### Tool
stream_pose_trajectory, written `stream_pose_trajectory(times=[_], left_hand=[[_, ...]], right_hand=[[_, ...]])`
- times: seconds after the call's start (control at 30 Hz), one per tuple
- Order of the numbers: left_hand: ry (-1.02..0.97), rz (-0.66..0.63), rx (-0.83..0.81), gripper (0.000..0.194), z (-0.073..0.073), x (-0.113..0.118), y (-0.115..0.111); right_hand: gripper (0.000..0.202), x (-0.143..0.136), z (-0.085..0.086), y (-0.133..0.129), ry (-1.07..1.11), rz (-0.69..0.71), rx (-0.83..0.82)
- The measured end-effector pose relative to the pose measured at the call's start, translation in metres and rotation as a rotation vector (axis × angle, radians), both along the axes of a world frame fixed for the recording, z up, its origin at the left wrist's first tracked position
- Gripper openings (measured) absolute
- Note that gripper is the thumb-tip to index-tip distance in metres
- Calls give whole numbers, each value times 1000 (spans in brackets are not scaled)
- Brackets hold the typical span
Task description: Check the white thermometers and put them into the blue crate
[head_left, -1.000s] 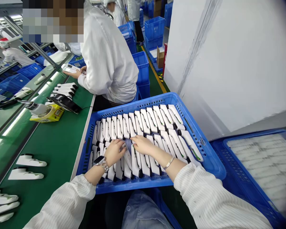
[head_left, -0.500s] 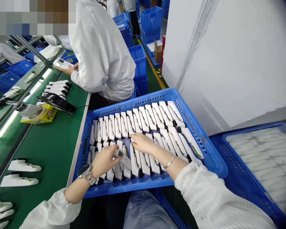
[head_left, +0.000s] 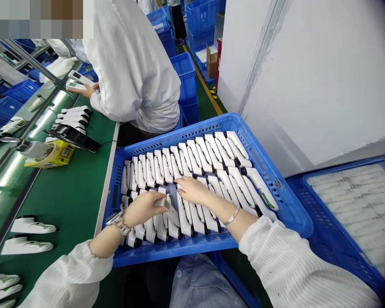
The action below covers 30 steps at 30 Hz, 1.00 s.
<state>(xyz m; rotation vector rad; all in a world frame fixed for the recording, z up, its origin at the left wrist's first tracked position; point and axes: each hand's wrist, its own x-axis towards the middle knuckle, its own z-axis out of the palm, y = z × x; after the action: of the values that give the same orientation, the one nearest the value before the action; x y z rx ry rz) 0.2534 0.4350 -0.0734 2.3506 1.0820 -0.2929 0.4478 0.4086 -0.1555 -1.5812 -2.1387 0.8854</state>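
White handset (head_left: 172,214), gripped in the left hand's (head_left: 143,208) fingers, sits askew, seemingly not yet settled among its neighbours, inside the blue basket (head_left: 208,245). Just beside that grip, the right hand (head_left: 192,190) touches the rows; whether it grips anything, I cannot tell.

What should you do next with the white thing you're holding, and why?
I'd probably turn the white handheld device in the left hand to line up with its neighbors, since it slants while they sit side by side in the blue crate.

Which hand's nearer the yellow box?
Left. Left hand is over the left half of the blue crate, right of the yellow box; right hand is farther right.
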Motion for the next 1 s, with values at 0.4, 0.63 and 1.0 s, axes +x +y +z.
stream_pose_trajectory(times=[0.4,0.63,1.0], left_hand=[[-194,157,175,31,-74,9,8],[-174,193,281,32,-97,13,-8],[-96,96,370,38,-60,-1,-48]], right_hand=[[40,0,11,1,-13,-13,-1],[41,-2,6,2,-11,-25,11],[40,0,1,2,-35,10,80]])
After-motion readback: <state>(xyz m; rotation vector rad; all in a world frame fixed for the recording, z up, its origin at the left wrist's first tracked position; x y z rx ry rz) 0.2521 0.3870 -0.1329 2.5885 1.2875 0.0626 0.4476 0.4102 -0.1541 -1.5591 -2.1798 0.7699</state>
